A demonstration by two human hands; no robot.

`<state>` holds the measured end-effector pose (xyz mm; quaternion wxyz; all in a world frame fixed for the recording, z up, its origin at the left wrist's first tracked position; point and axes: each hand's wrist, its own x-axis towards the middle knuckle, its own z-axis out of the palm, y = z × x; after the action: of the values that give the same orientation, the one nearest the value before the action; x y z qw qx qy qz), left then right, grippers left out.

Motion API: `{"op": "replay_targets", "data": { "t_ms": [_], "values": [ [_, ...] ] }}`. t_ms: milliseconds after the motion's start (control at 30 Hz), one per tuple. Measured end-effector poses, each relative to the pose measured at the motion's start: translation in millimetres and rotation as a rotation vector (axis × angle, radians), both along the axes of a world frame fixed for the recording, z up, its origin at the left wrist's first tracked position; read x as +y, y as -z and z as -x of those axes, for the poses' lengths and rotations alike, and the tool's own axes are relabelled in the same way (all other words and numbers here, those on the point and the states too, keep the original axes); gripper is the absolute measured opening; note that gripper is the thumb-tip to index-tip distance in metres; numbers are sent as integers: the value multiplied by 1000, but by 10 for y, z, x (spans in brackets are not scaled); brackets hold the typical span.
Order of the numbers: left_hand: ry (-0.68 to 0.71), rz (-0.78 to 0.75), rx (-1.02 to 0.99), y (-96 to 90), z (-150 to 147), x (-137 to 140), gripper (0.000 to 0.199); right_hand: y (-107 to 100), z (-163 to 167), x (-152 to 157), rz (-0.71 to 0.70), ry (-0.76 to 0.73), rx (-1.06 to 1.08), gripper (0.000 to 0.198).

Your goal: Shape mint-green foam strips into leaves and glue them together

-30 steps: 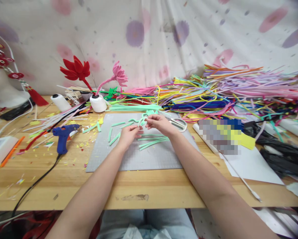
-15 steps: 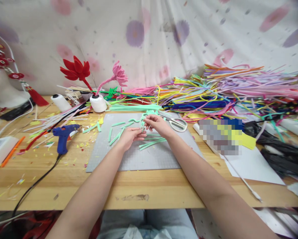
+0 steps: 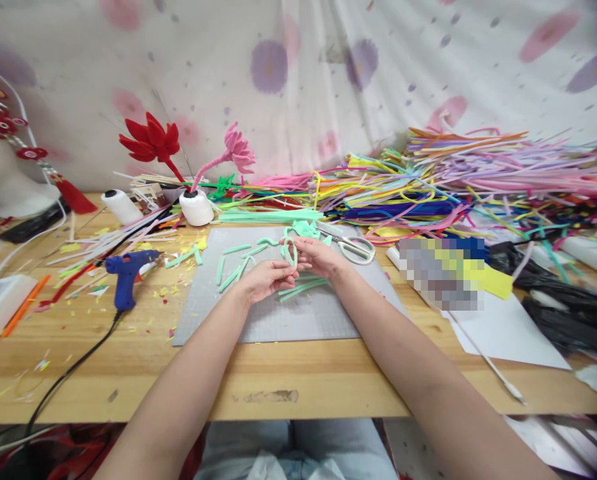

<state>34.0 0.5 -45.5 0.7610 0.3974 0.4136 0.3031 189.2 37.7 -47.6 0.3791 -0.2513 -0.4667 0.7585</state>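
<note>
A mint-green pipe cleaner (image 3: 290, 249), bent into a narrow loop, is pinched between both hands above the grey cutting mat (image 3: 213, 320). My left hand (image 3: 271, 279) is closed on its lower end with thumb and fingers. From the right, my right hand (image 3: 316, 255) grips its side; some of those fingertips are hidden. Short cut mint-green pieces (image 3: 232, 277) are scattered on the mat left of the hands, and longer straight ones (image 3: 304, 289) lie beneath them. Behind my right hand sits a small heap of shaped mint-green pieces (image 3: 306, 230), with scissors (image 3: 357, 249) beside it.
A blue glue gun (image 3: 124, 277) stands left of the mat, its cord trailing forward. Red (image 3: 153, 139) and pink (image 3: 238, 150) pipe-cleaner flowers rise from a white thread spool (image 3: 197, 208). Colourful pipe cleaners (image 3: 458, 177) are piled at the back right. White paper (image 3: 513, 333) lies right.
Both hands have turned slightly and the left has shifted a little right. The loop of pipe cleaner now shows more plainly between the fingertips.
</note>
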Motion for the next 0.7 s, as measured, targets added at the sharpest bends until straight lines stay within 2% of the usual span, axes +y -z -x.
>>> {"op": "replay_targets", "data": {
  "t_ms": [133, 567, 700],
  "values": [
    [-13, 19, -27, 11, -1, 10, 6, -28, 36, -6, 9, 7, -1, 32],
    [-49, -32, 0, -8, -8, 9, 8, -35, 127, -3, 8, 340, 12, 25],
    [-43, -66, 14, -4, -35, -16, 7, -41, 176, -30, -37, 443, -45, 21]
  ]
}}
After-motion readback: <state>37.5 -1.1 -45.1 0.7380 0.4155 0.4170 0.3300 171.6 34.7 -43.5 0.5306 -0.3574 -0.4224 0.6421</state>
